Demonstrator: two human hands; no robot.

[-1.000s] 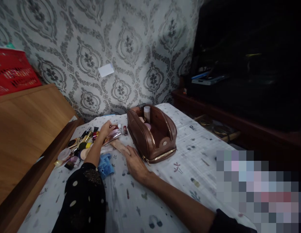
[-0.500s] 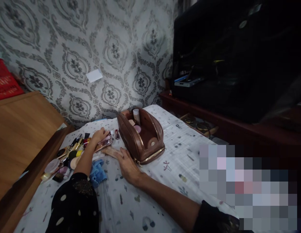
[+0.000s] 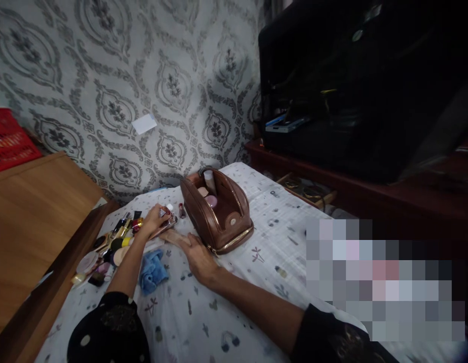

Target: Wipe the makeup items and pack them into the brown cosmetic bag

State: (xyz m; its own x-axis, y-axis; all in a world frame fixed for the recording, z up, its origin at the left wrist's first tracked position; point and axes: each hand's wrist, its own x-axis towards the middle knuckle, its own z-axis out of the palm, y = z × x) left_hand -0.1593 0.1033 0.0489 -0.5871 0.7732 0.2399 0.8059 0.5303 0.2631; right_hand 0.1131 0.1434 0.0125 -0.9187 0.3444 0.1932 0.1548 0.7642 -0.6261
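Observation:
A brown leather toiletry bag (image 3: 223, 222) stands unzipped on a patterned bedsheet (image 3: 264, 237), with a white bottle (image 3: 208, 180) and small pink items inside. My left hand (image 3: 155, 220) is closed around a clear tube-like cosmetic (image 3: 168, 221) just left of the bag. My right hand (image 3: 198, 257) lies flat on the sheet, fingers stretched out over a beige flat item (image 3: 174, 237) at the bag's near-left corner. A scatter of cosmetics (image 3: 113, 243) lies further left.
A blue cloth (image 3: 152, 271) lies between my forearms. A wooden board (image 3: 37, 222) borders the bed on the left, with a red crate (image 3: 9, 138) behind it. A dark wooden shelf (image 3: 332, 186) with dark items runs along the right. Patterned wallpaper is behind.
My left hand has closed on the clear cosmetic and drawn slightly nearer. The view has shifted right, so everything sits further left. My right hand stays flat.

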